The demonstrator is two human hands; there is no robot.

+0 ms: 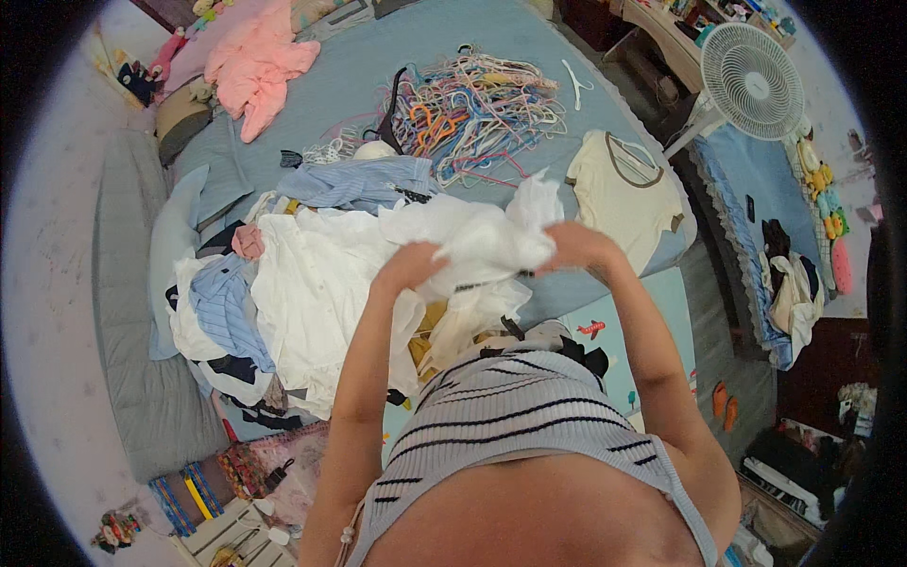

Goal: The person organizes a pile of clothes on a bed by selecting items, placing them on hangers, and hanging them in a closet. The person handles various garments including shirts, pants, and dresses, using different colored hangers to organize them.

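Both my hands hold a bunched white garment with a dark strip along its lower edge, blurred by motion. My left hand grips its left side, and my right hand grips its right side. Left of it, a white shirt lies spread over a pile of clothes, with a blue striped shirt at its far left. Another blue striped garment lies behind. Beyond my hands is a tangled heap of coloured clothes hangers. On the right, a cream T-shirt with brown trim lies flat with a white hanger at its neck.
The blue bed carries all this, with a pink garment at the back left and a single white hanger near the right edge. A white fan stands beside the bed. Orange slippers rest on the floor.
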